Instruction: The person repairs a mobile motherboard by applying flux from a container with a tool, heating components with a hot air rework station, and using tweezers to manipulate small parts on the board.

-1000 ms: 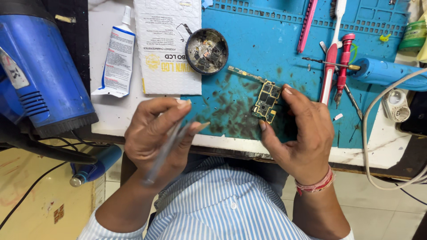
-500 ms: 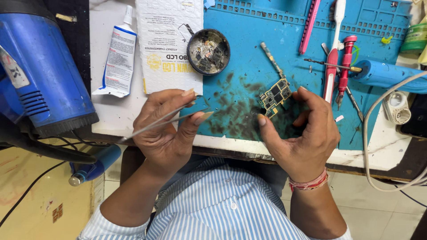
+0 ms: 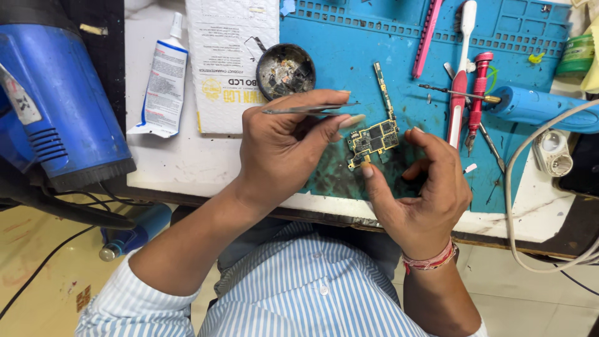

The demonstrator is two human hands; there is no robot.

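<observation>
Head view: stained blue mat (image 3: 349, 43) on white workbench (image 3: 156, 162)

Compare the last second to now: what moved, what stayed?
The right hand lifted the circuit board off the blue mat and tilted it up. The left hand raised the tweezers toward it. Both grips unchanged; glue tube, round dish and screwdrivers stayed put.

Blue heat gun (image 3: 53, 100) left; glue tube (image 3: 163, 81); round dish (image 3: 286, 70); red screwdriver (image 3: 477, 93).
</observation>
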